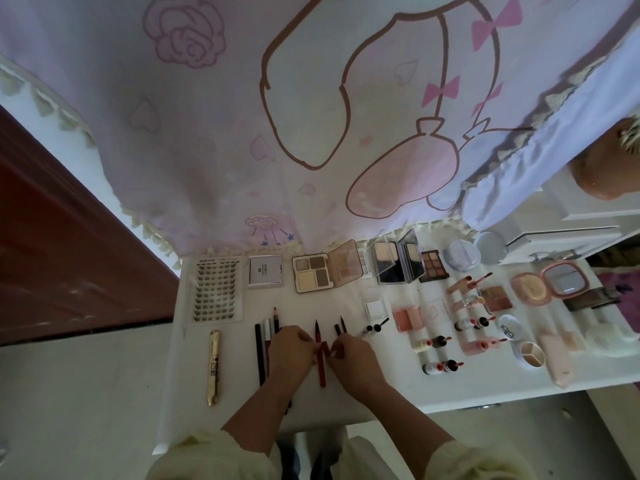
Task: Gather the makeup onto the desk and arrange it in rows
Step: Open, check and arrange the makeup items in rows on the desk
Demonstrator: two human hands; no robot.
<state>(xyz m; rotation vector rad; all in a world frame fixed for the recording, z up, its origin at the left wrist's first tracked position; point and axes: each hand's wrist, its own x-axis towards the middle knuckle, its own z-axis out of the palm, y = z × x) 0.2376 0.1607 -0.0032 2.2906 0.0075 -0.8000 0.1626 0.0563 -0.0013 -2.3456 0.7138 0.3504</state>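
Both hands are down at the front of the bench. The left hand and right hand have their fingers curled in, and the fingertips meet on the red liner pen. It lies flat, pointing away from the person, and each hand pinches it near its upper half. Whether that's the barrel or a cap going on, the view is too soft to call.

Black pencils lie just beside the pen, partly under the left hand, and two short dark liners sit just past the right fingertips. A gold mascara tube lies further left, in front of the lash tray. The eyeshadow quad sits in the back row, and small lip tint bottles lie off to the right.

Now the danger. The left hand rests over those pencils, so a careless pull-back could drag them out of line. Round barrels roll, so a nudge could send the pen sideways into its neighbours. If that fine tip is bare, it could also mark the white bench.
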